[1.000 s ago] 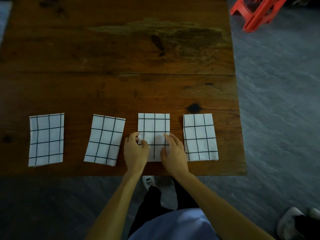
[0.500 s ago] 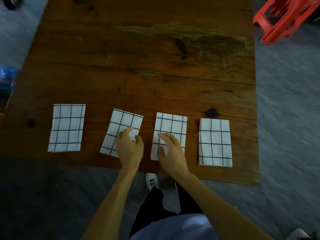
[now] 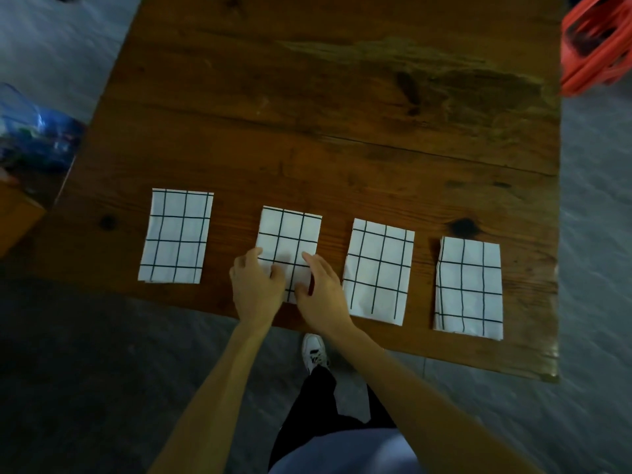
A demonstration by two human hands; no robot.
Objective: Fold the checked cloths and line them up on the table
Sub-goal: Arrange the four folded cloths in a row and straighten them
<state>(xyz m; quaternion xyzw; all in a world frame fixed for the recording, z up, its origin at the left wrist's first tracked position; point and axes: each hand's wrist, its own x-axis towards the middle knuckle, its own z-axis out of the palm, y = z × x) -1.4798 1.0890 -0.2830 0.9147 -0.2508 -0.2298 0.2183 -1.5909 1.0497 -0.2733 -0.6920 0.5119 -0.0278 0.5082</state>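
Four folded checked cloths lie in a row along the near edge of the wooden table. Both hands rest on the second cloth from the left, covering its near end. The left hand lies flat on its left corner, fingers relaxed and spread. The right hand presses its right side with straight fingers, thumb on the cloth. The leftmost cloth, third cloth and rightmost cloth lie untouched, each apart from its neighbour.
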